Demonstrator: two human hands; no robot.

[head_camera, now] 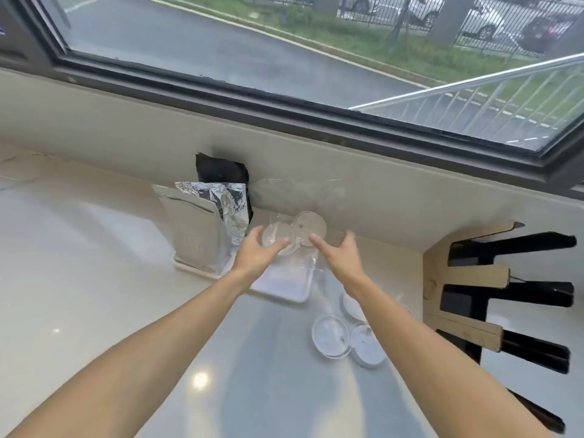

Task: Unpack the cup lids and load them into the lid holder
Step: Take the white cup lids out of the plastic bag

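Note:
Two clear cup lids stand tilted near the back wall. My left hand [259, 252] grips the left lid [274, 238] between thumb and fingers. My right hand [340, 254] is spread, its index fingertip at the lower edge of the right lid [309, 226]; I cannot tell if it holds it. A clear plastic bag [297, 194] leans on the wall behind them. Three more lids [330, 339] lie flat on the counter under my right forearm. The wood-and-black lid holder [467, 279] stands at the right.
A white tray [284, 290] lies below my hands. A grey pouch with a foil lining [202, 229] stands to the left, a black bag [219, 172] behind it. The pale counter [94, 279] ends at the wall under a large window.

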